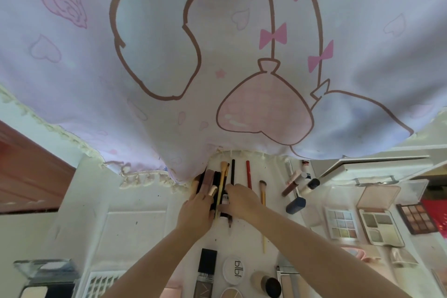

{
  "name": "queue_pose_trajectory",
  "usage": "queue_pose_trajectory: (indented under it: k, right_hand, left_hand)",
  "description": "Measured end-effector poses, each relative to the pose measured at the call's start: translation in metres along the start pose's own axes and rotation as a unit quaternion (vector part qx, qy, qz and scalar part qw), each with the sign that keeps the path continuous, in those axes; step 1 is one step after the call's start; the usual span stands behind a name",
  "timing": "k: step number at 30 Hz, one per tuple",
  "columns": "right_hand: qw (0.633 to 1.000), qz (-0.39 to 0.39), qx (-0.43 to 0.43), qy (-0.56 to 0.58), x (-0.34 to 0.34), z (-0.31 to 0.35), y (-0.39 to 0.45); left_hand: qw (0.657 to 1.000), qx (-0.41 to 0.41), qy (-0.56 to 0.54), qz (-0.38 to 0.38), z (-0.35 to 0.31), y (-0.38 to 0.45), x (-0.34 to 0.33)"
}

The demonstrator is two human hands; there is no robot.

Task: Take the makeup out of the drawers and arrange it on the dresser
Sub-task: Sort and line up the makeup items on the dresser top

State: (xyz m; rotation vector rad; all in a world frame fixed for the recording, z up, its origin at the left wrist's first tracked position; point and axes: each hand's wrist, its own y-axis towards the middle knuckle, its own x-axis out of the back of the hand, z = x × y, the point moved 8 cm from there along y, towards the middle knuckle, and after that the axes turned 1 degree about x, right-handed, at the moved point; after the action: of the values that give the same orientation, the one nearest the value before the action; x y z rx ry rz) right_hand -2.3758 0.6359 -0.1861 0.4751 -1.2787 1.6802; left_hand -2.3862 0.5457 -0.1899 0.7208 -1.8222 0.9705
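On the white dresser top, a row of makeup sticks and brushes lies side by side below the hanging cloth. My left hand rests flat on several dark tubes, fingers spread, with a gold-capped tube between two fingers. My right hand curls around a small black bottle with a white label. A gold-handled brush lies between the hands. A black pencil, a red pencil and a tan brush lie to the right.
A printed pink cloth hangs over the back of the dresser. Lip glosses, a blue-capped bottle and eyeshadow palettes lie at right. A foundation bottle and round compact sit near the front. A clear box stands at the lower left.
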Motion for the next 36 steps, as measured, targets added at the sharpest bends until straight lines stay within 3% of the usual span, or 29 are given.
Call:
queue_pose_trajectory:
  k: [6, 12, 15, 18, 21, 25, 31, 33, 36]
  right_hand:
    - [0.996, -0.043, -0.046, 0.063, -0.012, -0.005, 0.008]
    - [0.994, -0.074, -0.019, -0.077, -0.01, -0.009, -0.003]
    - [0.994, -0.067, -0.007, -0.088, -0.008, -0.013, -0.006]
    - [0.996, -0.083, 0.001, -0.032, 0.007, -0.019, -0.016]
    - [0.988, -0.113, 0.042, 0.1, 0.029, -0.021, -0.031]
    - [0.965, -0.148, 0.083, 0.201, 0.058, -0.016, -0.058]
    - [0.926, -0.269, 0.03, 0.264, 0.083, -0.028, -0.079]
    - [0.906, -0.306, 0.012, 0.291, 0.09, -0.031, -0.082]
    - [0.874, -0.36, 0.022, 0.325, 0.101, -0.028, -0.091]
  left_hand:
    - [0.999, 0.01, -0.051, -0.004, 0.011, 0.002, 0.002]
    - [0.996, 0.033, -0.084, -0.013, 0.019, 0.001, 0.008]
    - [0.995, 0.046, -0.093, -0.006, 0.023, 0.002, 0.012]
    - [0.989, 0.056, -0.135, -0.019, 0.022, 0.001, 0.019]
    - [0.964, 0.055, -0.259, -0.007, 0.008, -0.002, 0.022]
    - [0.941, 0.0, -0.338, 0.002, -0.026, -0.005, 0.032]
    - [0.927, -0.047, -0.359, -0.097, -0.067, -0.015, 0.074]
    - [0.933, -0.038, -0.337, -0.124, -0.072, -0.017, 0.086]
    - [0.911, -0.005, -0.377, -0.169, -0.075, -0.019, 0.109]
